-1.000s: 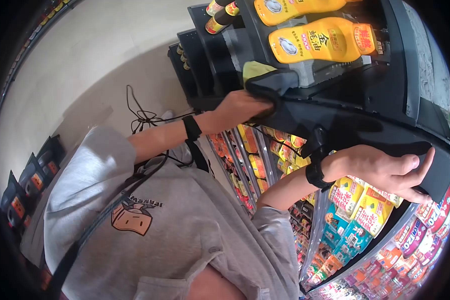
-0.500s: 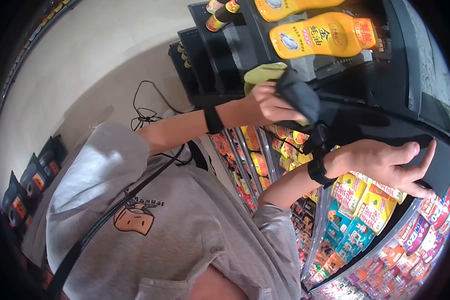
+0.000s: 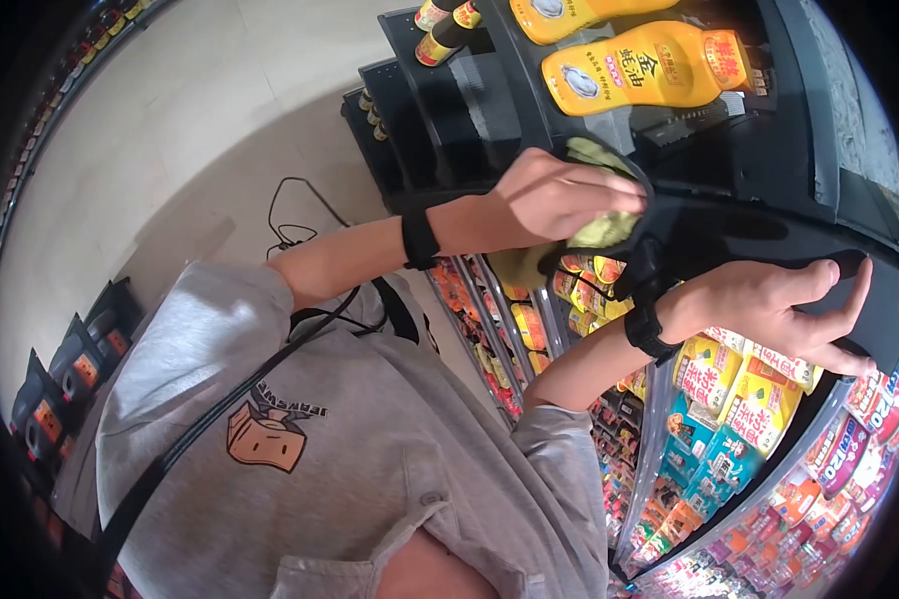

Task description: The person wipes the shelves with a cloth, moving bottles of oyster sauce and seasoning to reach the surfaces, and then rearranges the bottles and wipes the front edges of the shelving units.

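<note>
My left hand [image 3: 569, 200], a black band on its wrist, is closed on a yellow-green cloth [image 3: 604, 225] with a dark edge. The cloth lies close against the front of a black shelf [image 3: 689, 225]. My right hand [image 3: 769, 309], wearing a black watch [image 3: 649, 331], has its fingers stretched and apart at the shelf's dark front panel [image 3: 819, 262]. A yellow bottle of oyster sauce [image 3: 634, 72] lies on its side in this view, above my left hand.
Yellow packets [image 3: 759, 404] and teal packets [image 3: 709, 464] fill the lower shelves beneath my right arm. Dark sauce bottles [image 3: 448, 38] stand on the black shelf further along. A black cable [image 3: 300, 185] hangs over the pale floor [image 3: 240, 90].
My left hand has turned over and moved slightly right with the cloth. The dark flap over its fingers has swung behind, showing more green. My right hand has stayed nearly still.
</note>
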Motion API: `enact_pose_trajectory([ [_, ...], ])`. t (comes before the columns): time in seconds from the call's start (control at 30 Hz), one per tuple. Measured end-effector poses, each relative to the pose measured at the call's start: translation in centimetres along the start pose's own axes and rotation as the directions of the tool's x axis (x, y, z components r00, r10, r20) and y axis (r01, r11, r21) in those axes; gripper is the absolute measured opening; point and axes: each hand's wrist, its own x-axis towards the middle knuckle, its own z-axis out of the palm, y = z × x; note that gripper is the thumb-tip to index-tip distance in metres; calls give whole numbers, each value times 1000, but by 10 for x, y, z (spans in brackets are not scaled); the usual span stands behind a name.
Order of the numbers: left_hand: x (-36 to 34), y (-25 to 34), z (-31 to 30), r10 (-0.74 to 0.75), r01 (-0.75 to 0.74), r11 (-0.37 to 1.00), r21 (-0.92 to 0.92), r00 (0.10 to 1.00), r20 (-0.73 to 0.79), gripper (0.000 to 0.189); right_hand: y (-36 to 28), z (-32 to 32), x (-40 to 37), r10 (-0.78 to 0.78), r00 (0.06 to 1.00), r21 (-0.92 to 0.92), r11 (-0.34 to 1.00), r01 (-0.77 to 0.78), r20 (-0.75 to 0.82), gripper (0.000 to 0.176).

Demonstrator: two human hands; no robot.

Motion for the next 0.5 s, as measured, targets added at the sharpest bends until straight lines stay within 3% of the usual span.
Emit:
enact_pose_trajectory([
  [0.13,-31,-23,15,-31,32,998,-47,999,34,35,-1,-1,1,-2,1000,26,1000,1,12,29],
  [0.17,-46,-29,14,-64,63,998,28,997,38,35,-2,0,1,-6,1000,23,1000,6,6,29],
  [0.2,-58,-30,10,-193,197,978,-68,979,68,29,-2,0,0,4,1000,36,999,-4,6,29],
  [0.27,-95,-44,11,-344,347,938,-19,935,83,21,-3,1,0,8,1000,54,999,-9,13,29],
  [0.3,-103,-46,8,-349,351,936,-18,934,78,21,-1,2,1,-3,1000,45,999,3,2,29],
  [0.37,-117,-50,-4,-532,544,837,-60,834,147,17,1,1,1,-1,1000,43,999,2,-15,30],
  [0.4,-119,-49,-11,-526,537,842,-45,838,144,17,3,1,1,-19,1000,22,1000,20,-13,31],
  [0.47,-113,-52,-27,-587,551,810,203,765,263,15,3,3,1,-21,999,13,1000,22,-48,32],
  [0.5,-117,-59,-31,-563,523,826,210,777,280,18,3,2,2,-38,999,-2,999,38,-28,33],
])
